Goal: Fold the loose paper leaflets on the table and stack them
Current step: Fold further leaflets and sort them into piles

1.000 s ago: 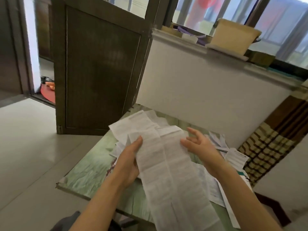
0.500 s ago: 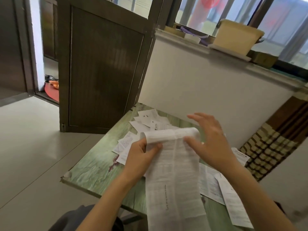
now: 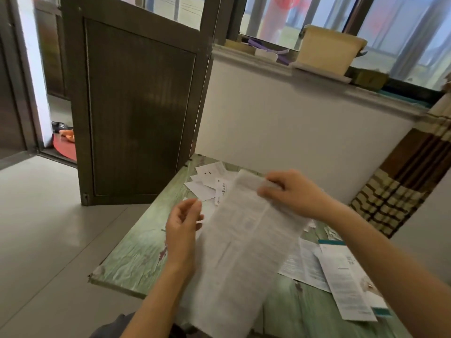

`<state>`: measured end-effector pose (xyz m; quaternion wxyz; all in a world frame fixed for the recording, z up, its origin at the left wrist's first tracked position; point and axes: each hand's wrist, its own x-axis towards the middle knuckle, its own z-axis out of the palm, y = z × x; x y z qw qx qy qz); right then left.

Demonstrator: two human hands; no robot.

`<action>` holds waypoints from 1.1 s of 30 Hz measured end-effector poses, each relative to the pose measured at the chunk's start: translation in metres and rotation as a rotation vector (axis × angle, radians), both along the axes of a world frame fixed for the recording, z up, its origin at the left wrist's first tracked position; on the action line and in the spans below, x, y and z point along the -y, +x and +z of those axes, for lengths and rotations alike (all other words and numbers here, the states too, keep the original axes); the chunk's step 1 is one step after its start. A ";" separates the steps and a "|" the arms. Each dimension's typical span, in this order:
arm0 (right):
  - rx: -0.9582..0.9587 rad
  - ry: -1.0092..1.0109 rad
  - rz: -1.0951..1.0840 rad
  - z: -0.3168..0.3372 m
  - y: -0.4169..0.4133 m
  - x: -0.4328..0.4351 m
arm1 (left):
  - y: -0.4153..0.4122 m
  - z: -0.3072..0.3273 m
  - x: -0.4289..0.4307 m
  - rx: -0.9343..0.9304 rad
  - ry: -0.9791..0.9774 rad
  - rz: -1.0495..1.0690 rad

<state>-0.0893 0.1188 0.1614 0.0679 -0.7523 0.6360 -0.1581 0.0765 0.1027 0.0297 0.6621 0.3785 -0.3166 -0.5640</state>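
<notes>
One long white printed paper leaflet (image 3: 244,252) is held above the worn green tabletop (image 3: 136,259), its far end pinched by the right hand (image 3: 292,193). From that pinch its long axis runs down towards the person, slanting a little left, with the free end lowest. The left hand (image 3: 183,225) hovers just beside the strip's left edge, fingers loosely curled and holding nothing. It looks best placed to lift the lower part for folding. Small white folded papers (image 3: 202,189) lie beyond the pinch.
</notes>
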 end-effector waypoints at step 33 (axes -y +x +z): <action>0.607 0.076 -0.563 -0.143 -0.064 -0.023 | 0.041 -0.027 0.016 0.225 0.473 -0.420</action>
